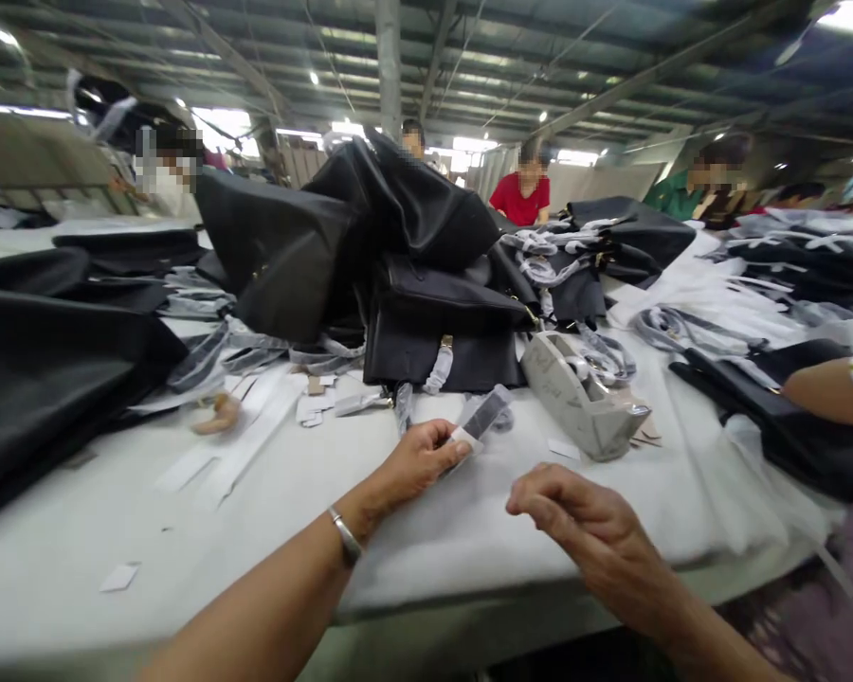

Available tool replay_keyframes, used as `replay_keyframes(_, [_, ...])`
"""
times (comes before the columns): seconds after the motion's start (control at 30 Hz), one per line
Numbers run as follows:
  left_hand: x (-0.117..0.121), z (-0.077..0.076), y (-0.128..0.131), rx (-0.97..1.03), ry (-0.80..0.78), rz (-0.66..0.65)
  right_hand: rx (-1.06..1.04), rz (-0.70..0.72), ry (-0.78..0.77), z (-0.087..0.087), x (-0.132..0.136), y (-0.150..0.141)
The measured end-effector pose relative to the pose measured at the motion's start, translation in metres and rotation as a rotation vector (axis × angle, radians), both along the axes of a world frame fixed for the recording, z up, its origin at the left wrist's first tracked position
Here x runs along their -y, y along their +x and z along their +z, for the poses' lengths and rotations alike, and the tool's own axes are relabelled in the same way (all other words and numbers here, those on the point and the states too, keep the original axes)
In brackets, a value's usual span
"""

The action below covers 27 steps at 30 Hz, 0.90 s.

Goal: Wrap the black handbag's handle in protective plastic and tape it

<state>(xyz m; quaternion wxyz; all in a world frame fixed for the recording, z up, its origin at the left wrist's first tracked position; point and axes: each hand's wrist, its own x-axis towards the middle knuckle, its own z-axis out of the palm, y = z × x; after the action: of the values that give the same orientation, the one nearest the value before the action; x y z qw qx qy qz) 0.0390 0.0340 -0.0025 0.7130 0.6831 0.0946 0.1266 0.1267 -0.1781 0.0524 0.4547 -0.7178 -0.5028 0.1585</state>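
My left hand is closed on a dark strap end wrapped in clear film, with a white piece under the thumb. To its right, above the table's front part, my right hand has its fingers curled together in a pinch; what lies between them, if anything, I cannot make out. The two hands are apart. Behind them stands a grey tape dispenser. A black handbag with a wrapped, gold-buckled tab sits just beyond my left hand.
More black bags are heaped at the back, and others lie at left. White paper strips and a small card lie on the white tabletop. At right, another person's arm rests near black bags. Several people are behind.
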Motion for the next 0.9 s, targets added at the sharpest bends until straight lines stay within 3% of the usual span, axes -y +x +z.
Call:
replay_keyframes(0.13, [-0.001, -0.005, -0.002, 0.031, 0.106, 0.007, 0.07, 0.063, -0.001, -0.01, -0.049, -0.011])
replay_keyframes(0.23, [-0.003, -0.005, -0.003, 0.033, 0.188, 0.018, 0.124, 0.025, -0.04, -0.014, -0.063, -0.002])
replay_keyframes(0.4, [-0.004, -0.001, -0.001, 0.01, 0.207, 0.007, 0.244, -0.108, -0.14, -0.015, -0.066, 0.002])
replay_keyframes(0.63, [-0.005, 0.0, -0.001, -0.009, 0.238, 0.005, 0.397, -0.282, -0.16, -0.02, -0.068, -0.007])
replay_keyframes(0.9, [-0.006, 0.004, -0.004, -0.005, 0.181, -0.032, 0.24, -0.32, -0.171, -0.021, -0.064, -0.005])
